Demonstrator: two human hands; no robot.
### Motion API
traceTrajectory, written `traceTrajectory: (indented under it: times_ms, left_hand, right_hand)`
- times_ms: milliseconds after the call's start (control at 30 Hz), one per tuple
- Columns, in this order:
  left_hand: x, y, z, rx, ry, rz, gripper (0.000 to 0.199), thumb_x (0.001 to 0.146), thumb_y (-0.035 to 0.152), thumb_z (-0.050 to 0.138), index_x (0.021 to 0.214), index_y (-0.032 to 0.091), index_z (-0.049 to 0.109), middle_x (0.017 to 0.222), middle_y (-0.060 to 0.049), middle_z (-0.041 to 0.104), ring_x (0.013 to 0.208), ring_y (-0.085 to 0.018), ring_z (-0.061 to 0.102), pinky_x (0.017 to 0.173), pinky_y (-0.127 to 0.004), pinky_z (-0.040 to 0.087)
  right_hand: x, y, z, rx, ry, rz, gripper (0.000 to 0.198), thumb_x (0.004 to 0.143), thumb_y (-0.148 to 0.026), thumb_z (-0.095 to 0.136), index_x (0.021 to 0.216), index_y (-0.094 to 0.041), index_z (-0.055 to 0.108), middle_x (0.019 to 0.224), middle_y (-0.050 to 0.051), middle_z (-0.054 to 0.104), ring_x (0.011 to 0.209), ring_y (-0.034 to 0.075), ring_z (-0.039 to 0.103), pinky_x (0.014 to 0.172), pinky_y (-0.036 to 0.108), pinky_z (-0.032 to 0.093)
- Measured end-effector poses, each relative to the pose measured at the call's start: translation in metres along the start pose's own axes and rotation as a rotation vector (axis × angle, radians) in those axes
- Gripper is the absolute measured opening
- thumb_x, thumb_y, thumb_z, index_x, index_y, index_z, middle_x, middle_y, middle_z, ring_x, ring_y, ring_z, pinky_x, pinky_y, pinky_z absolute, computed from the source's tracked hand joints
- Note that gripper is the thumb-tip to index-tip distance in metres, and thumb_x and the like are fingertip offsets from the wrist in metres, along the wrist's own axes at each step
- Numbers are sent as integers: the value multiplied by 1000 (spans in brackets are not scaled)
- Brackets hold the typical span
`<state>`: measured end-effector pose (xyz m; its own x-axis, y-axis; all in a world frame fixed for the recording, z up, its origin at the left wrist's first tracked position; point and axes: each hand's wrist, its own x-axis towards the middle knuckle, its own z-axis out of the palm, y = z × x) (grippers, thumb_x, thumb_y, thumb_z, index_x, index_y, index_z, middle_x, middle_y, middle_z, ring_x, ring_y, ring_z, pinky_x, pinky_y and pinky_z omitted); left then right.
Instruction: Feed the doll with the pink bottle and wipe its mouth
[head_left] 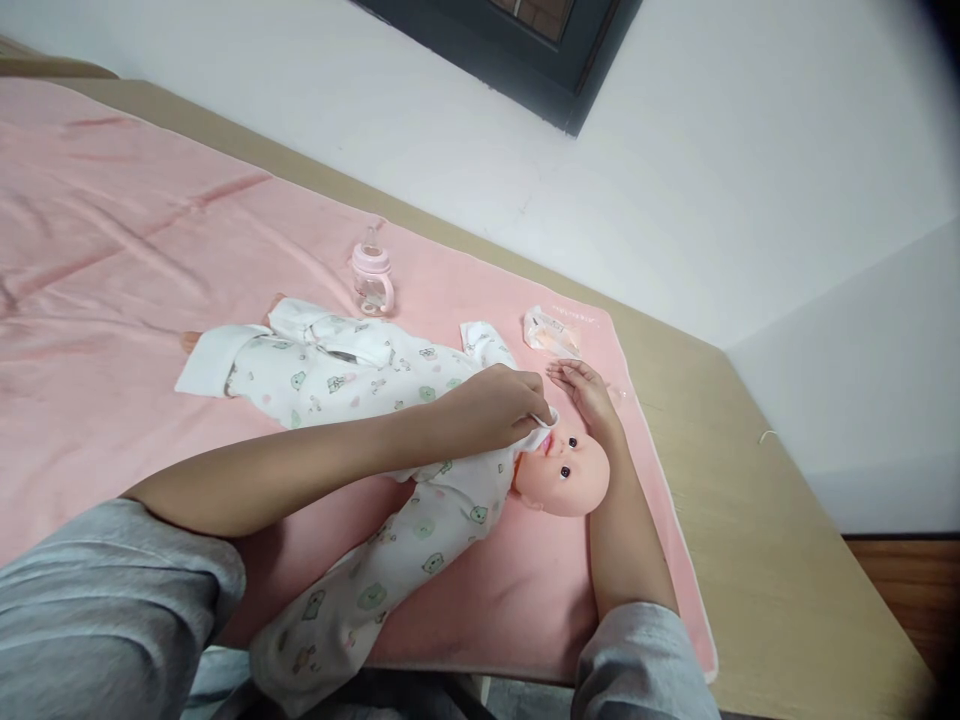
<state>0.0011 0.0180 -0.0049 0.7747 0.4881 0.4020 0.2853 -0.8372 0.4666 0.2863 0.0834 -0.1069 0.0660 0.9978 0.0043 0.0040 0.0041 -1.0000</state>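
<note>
A baby doll (566, 475) in a white printed sleepsuit (367, 375) lies on its back, its bald head to the right. My left hand (504, 405) reaches across the doll's chest, fingers closed in a pinch. They grip a bit of white cloth (550, 424) beside the doll's mouth and chin. Whether this is the suit's collar or a separate cloth, I cannot tell. Past the top of the head, my right hand (585, 395) rests on the far side, with its fingers stretched out and holding nothing visible. One long sleeve of the suit hangs toward me over the table edge.
A pink blanket (112, 240) covers much of the wooden table (772, 530). On it, beyond the doll, stands a pink-lidded baby bottle (372, 275) with a handle. A clear plastic packet (553, 332) lies near my right fingers. A white wall (660, 190) rises behind the table.
</note>
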Motion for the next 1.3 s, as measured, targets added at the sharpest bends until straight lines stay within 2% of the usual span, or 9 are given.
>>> traceTrajectory:
  times_ms: [333, 567, 767, 1300]
  left_hand:
    - [2, -1, 1, -39, -13, 3, 33, 86, 5, 50, 95, 24, 76, 89, -1, 65, 74, -13, 59, 72, -26, 42]
    - [-2, 13, -10, -204, -71, -18, 32, 90, 4, 48, 102, 18, 74, 96, -3, 66, 80, -12, 62, 74, -23, 43]
    - [-4, 19, -11, -173, -119, -47, 34, 91, 4, 47, 104, 19, 74, 96, -3, 63, 80, -12, 60, 76, -24, 43]
    - [-3, 11, -3, -147, -76, -39, 33, 94, 7, 45, 108, 19, 72, 95, -2, 62, 83, -14, 59, 75, -26, 43]
  right_hand:
    - [1, 0, -1, 0, -6, -4, 25, 73, -39, 75, 92, -24, 69, 101, 5, 74, 98, 18, 69, 108, 40, 48]
    - [1, 2, -1, 12, -4, -9, 24, 73, -38, 75, 92, -24, 70, 99, 4, 74, 97, 18, 70, 108, 40, 48]
    - [0, 1, 0, 35, -3, -6, 21, 74, -35, 75, 92, -23, 71, 98, 4, 75, 95, 17, 70, 106, 38, 49]
    - [2, 2, -1, 24, -3, -11, 25, 72, -37, 76, 92, -23, 71, 100, 4, 74, 95, 18, 70, 105, 38, 50]
